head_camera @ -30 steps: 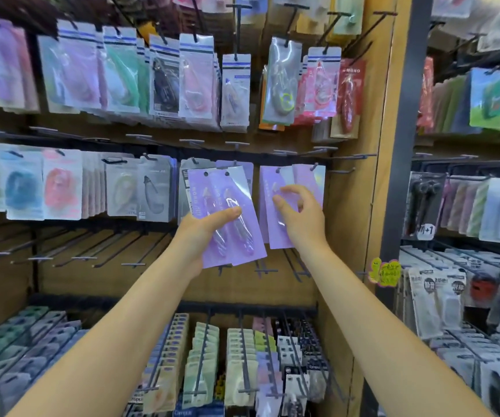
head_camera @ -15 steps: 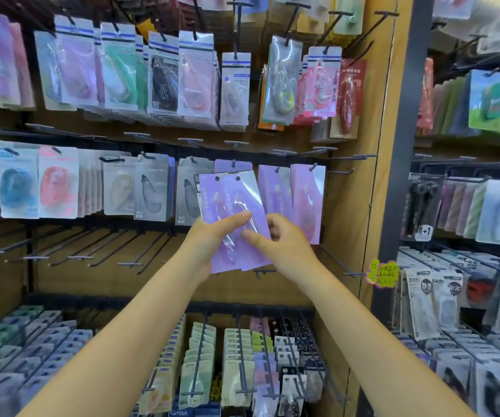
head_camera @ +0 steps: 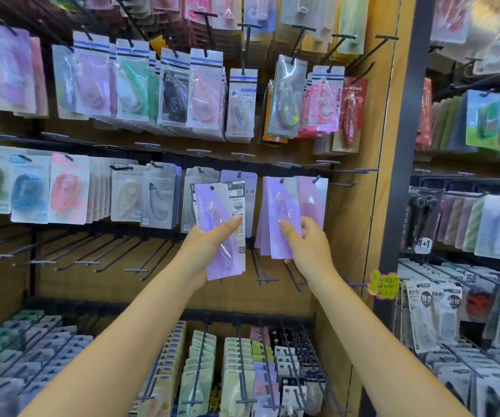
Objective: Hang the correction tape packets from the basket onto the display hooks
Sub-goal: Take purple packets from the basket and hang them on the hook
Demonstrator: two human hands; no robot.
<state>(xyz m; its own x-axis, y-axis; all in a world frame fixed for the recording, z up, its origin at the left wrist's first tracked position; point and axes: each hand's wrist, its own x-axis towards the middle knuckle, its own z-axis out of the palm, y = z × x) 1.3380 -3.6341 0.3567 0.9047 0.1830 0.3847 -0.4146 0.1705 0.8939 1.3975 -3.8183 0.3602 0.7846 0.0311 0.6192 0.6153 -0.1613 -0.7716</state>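
Note:
My left hand (head_camera: 209,245) grips a small stack of purple correction tape packets (head_camera: 215,215), held upright in front of the middle row of hooks. My right hand (head_camera: 306,245) pinches the lower part of another purple packet (head_camera: 282,212), whose top hole sits at a display hook (head_camera: 282,180). More purple packets hang behind it and a pink one (head_camera: 312,200) to its right. The basket is not in view.
Packets of many colours fill the upper row (head_camera: 206,94) and the left of the middle row (head_camera: 68,191). Several bare black hooks (head_camera: 116,257) jut out below my hands. A dark upright post (head_camera: 402,176) divides this wooden panel from the right-hand rack (head_camera: 483,224).
My right hand took one purple packet from the stack in my left hand and carried it right and up to the hook. My left hand dropped slightly with the remaining packets.

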